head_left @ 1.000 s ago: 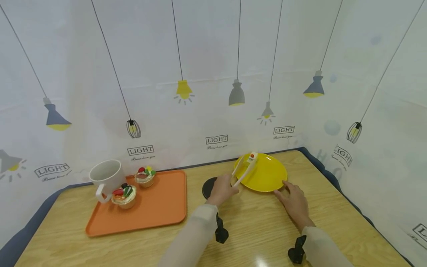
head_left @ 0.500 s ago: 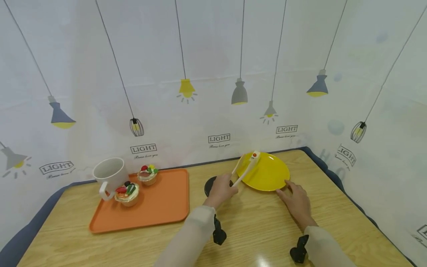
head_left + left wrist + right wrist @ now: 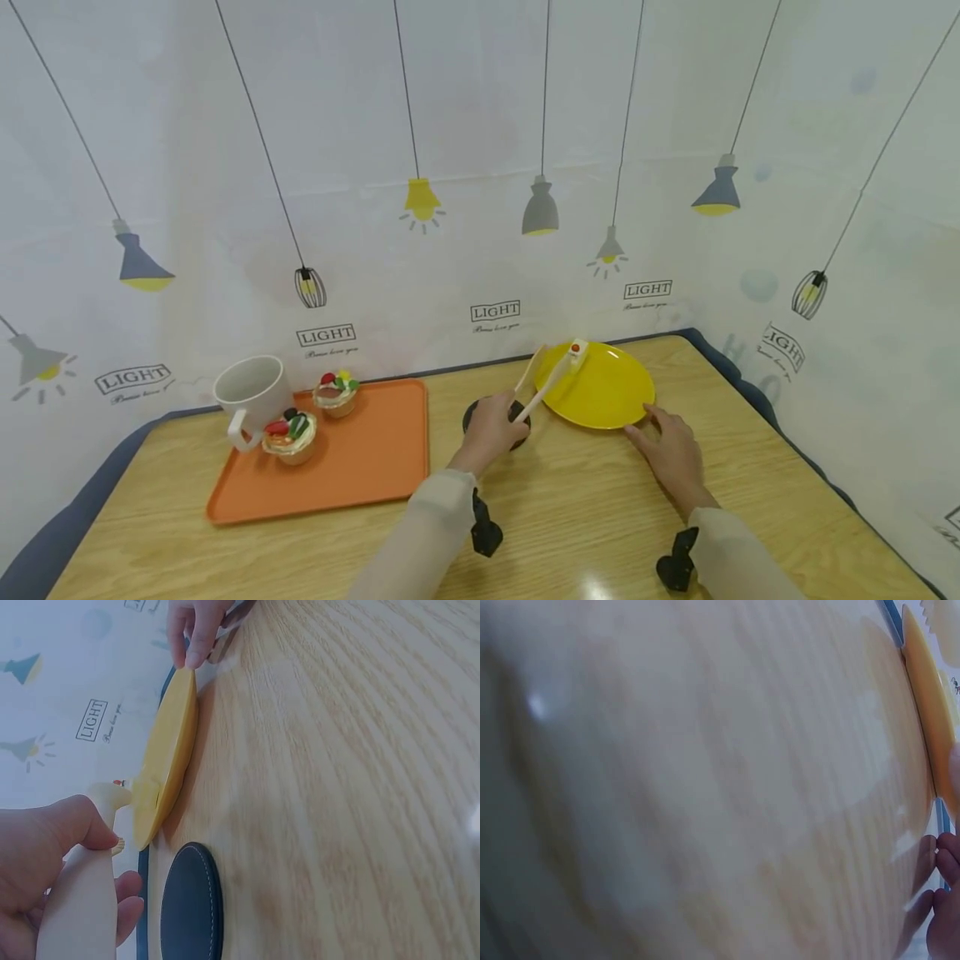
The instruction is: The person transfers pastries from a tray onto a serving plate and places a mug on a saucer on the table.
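Observation:
My left hand (image 3: 489,429) grips a pair of white tongs (image 3: 550,387), whose two arms stand apart at the plate's left side. Beside the tip of the right tong arm is a small white piece (image 3: 577,350) with a red dot on top. I cannot tell whether the tongs touch it. The yellow plate (image 3: 607,392) lies under the tong tips. At its near right rim, my right hand (image 3: 675,454) pinches the edge between thumb and fingers. In the left wrist view, the left thumb (image 3: 94,825) lies along the tongs, and the right hand (image 3: 199,630) meets the plate's far edge.
A black round coaster (image 3: 519,429) lies partly under my left hand. To the left, an orange tray (image 3: 367,458) bears a white mug (image 3: 251,387) and two toy cupcakes, one nearer (image 3: 291,442) and one farther (image 3: 336,396). A printed cloth wall (image 3: 420,283) borders the wooden table (image 3: 555,517).
My left hand has shifted slightly left and back with the tongs, uncovering more of the coaster's right side. The right hand stays at the plate's rim. The head view has turned a little left.

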`<state>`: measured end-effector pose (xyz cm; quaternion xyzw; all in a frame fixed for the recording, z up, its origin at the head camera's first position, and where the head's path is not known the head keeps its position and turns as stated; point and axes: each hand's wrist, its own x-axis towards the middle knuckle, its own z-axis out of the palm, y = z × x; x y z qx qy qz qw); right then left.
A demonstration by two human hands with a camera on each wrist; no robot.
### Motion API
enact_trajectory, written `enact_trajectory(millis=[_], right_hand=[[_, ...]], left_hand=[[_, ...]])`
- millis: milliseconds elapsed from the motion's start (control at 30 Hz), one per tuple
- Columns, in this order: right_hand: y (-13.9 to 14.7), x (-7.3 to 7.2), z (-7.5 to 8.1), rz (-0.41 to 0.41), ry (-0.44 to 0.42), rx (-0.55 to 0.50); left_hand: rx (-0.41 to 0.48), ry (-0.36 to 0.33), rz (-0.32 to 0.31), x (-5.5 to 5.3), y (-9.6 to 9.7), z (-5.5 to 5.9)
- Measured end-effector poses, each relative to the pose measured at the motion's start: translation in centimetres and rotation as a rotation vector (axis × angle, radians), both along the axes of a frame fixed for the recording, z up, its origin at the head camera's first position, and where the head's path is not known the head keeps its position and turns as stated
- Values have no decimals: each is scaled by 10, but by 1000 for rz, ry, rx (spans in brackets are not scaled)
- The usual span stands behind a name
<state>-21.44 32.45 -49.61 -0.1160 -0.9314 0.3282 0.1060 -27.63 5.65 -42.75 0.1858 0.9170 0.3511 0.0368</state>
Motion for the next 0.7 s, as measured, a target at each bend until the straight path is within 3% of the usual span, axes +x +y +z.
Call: enact_trajectory(millis=[700], right_hand=[[-2, 1, 3, 9, -9, -7]], left_hand=[[50, -7, 62, 3, -27, -3]])
